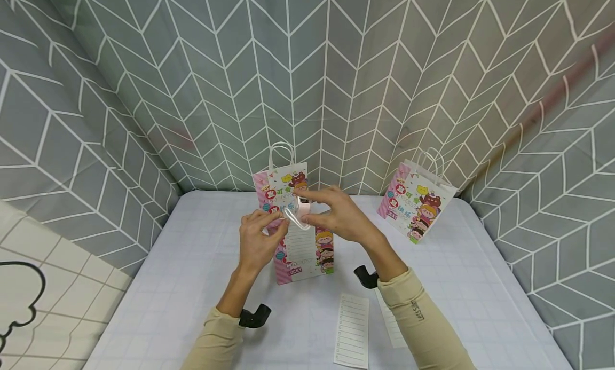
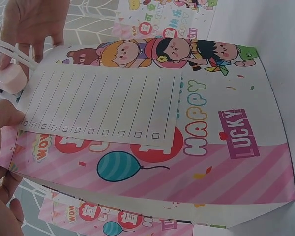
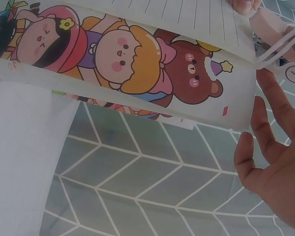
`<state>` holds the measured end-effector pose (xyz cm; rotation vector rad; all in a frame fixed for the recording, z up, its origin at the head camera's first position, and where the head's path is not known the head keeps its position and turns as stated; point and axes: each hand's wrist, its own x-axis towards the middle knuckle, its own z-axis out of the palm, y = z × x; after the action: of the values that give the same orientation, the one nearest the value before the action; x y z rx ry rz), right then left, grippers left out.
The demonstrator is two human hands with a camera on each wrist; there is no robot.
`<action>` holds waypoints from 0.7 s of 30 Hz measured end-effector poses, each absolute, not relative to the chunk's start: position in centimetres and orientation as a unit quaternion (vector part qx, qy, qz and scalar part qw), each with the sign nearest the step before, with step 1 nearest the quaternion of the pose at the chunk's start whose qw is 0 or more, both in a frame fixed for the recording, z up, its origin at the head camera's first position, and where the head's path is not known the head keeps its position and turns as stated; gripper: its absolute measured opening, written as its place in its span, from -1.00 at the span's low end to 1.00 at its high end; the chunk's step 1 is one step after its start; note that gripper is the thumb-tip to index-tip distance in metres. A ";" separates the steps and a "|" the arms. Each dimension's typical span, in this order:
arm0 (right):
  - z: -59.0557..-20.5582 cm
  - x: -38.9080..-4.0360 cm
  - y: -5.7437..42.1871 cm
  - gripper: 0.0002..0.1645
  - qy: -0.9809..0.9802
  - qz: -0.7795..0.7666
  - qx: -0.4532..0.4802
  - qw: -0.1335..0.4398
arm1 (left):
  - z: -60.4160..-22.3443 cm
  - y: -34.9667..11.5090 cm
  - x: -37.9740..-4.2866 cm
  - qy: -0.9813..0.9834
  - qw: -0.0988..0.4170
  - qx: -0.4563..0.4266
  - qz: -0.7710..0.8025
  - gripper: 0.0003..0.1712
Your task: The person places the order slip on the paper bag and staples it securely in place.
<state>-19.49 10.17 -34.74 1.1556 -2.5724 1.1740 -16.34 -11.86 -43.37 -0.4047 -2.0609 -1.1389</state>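
A pink and white cartoon-print paper gift bag (image 1: 293,274) is held tilted over the middle of the table. A lined checklist slip (image 2: 101,103) lies on its printed face, one end at the bag's top edge. My left hand (image 1: 259,239) pinches that edge, its thumb (image 2: 7,113) on top at the slip's corner and other fingers behind the bag. Between the thumb and index finger of my right hand (image 1: 343,215) is a small pink stapler (image 2: 9,78), placed at the top edge beside the white rope handle (image 1: 297,220). The stapler's mouth is hidden.
A matching gift bag (image 1: 266,186) stands behind the held one, and another (image 1: 418,204) stands at the back right. Two more checklist slips, one nearer (image 1: 352,332) and one partly under my right forearm (image 1: 391,322), lie at the front. A patterned curtain (image 1: 307,92) encloses the white table (image 1: 206,220).
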 end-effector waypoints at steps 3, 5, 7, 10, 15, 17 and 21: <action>-34.6 -19.4 10.0 -0.35 -0.842 0.381 0.380 0.037 | -43.4 -11.9 -16.4 -0.802 0.367 -0.156 -0.444 -0.82; -34.5 -19.3 9.9 -0.35 -0.845 0.377 0.379 0.032 | -43.4 -11.9 -16.4 -0.801 0.368 -0.156 -0.445 -0.81; -34.5 -19.2 9.8 -0.35 -0.849 0.369 0.378 0.031 | -43.4 -11.9 -16.4 -0.801 0.369 -0.157 -0.445 -0.80; -34.4 -19.1 9.7 -0.35 -0.856 0.354 0.376 0.032 | -43.5 -11.9 -16.5 -0.800 0.373 -0.159 -0.443 -0.80; -34.2 -19.0 9.4 -0.34 -0.865 0.339 0.369 0.037 | -43.5 -11.9 -16.6 -0.800 0.375 -0.161 -0.441 -0.80; -34.2 -19.0 9.4 -0.34 -0.868 0.333 0.368 0.037 | -43.5 -11.9 -16.5 -0.801 0.373 -0.160 -0.441 -0.80; -34.3 -19.0 9.2 -0.33 -0.875 0.319 0.364 0.031 | -43.5 -11.9 -16.5 -0.802 0.368 -0.158 -0.443 -0.80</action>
<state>-19.01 9.21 -34.29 1.1204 -2.6955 0.9819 -16.55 -11.95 -43.51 -0.4047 -2.0589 -1.1380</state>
